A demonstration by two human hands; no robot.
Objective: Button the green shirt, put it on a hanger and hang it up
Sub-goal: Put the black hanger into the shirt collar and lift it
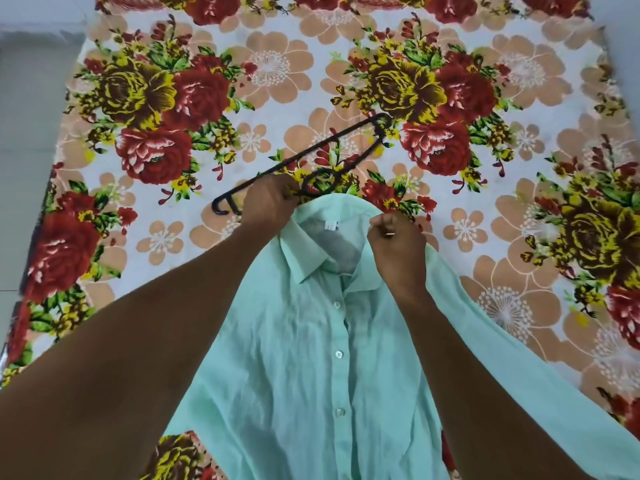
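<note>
The green shirt (311, 341) lies buttoned on the floral bedsheet (138, 98). Left hand (268, 202) and right hand (398, 244) each pinch its collar. Hanger (311, 157) lies just beyond; next, insertion requires opening the neck.

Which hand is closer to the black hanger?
The left hand. It is right against the hanger, its fingers at the hook end beside the shirt collar. The right hand is farther back, gripping the collar's other side, apart from the hanger.

A bed with a flowery sheet (485, 98) holds a green shirt (294, 358) at 6 o'clock and a black hanger (311, 147) in the middle, just above the shirt's collar.
</note>
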